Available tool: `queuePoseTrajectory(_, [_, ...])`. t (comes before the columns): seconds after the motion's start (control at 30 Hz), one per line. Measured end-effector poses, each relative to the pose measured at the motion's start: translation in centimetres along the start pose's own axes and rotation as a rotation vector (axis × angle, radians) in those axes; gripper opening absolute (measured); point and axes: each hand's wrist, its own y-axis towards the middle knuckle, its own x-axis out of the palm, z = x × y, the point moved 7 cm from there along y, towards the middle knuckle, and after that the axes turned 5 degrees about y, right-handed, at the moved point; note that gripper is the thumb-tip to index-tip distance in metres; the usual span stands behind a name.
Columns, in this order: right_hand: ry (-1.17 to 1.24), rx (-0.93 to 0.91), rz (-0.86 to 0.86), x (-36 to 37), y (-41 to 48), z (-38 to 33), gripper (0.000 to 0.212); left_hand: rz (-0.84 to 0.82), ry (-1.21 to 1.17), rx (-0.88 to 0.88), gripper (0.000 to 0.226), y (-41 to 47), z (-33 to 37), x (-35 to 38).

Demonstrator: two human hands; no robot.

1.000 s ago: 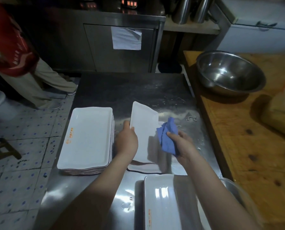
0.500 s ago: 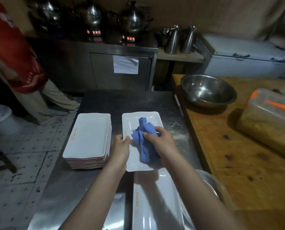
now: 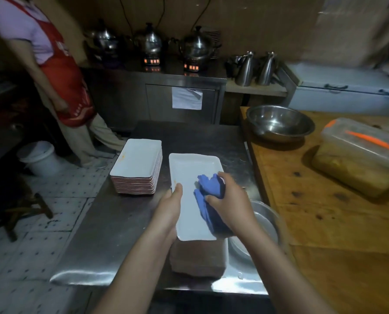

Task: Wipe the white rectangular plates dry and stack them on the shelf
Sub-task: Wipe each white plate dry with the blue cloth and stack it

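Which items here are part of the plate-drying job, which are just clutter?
In play: white rectangular plate held by left hand; blue cloth in right hand; stack of white plates.
Clutter: steel mixing bowl; lidded plastic container; metal kettles.

My left hand (image 3: 167, 209) grips the left edge of the white rectangular plate (image 3: 189, 177), thumb lying on top of the rim and fingers curled underneath. My right hand (image 3: 228, 206) is closed around the bunched blue cloth (image 3: 208, 189), pressing it down onto the plate's face. Both bare forearms reach forward from the bottom of the view.
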Motion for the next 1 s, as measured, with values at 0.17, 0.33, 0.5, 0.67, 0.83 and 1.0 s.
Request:
queuePoseTrajectory(0.17, [0.081,-0.018,0.021,-2.0,-1.9,0.2,0.061,0.001,-0.019,0.035,0.030,-3.4,-0.3,0.5])
queuePoseTrajectory(0.33, [-0.295,-0.238,0.161,-3.8,-3.4,-0.9,0.038,-0.019,-0.040,0.029,0.035,-4.7,-0.1,1.2])
queuePoseTrajectory(0.5, [-0.216,-0.428,0.117,-4.5,-4.5,-2.2,0.034,-0.069,-0.061,0.055,0.030,-4.6,0.2,2.0])
queuePoseTrajectory(0.67, [-0.280,-0.601,-0.151,-1.6,-6.2,-3.7,0.045,-0.048,0.027,0.070,0.031,-4.3,0.9,1.3])
queuePoseTrajectory(0.83, [-0.297,-0.701,-0.199,1.6,-6.7,-6.8,0.050,0.042,0.113,0.177,0.036,-4.3,1.4,0.4])
queuePoseTrajectory(1.0, [-0.520,-0.490,-0.094,1.1,-2.6,-5.9,0.052,0.092,0.113,0.149,0.038,-3.6,1.1,-0.8])
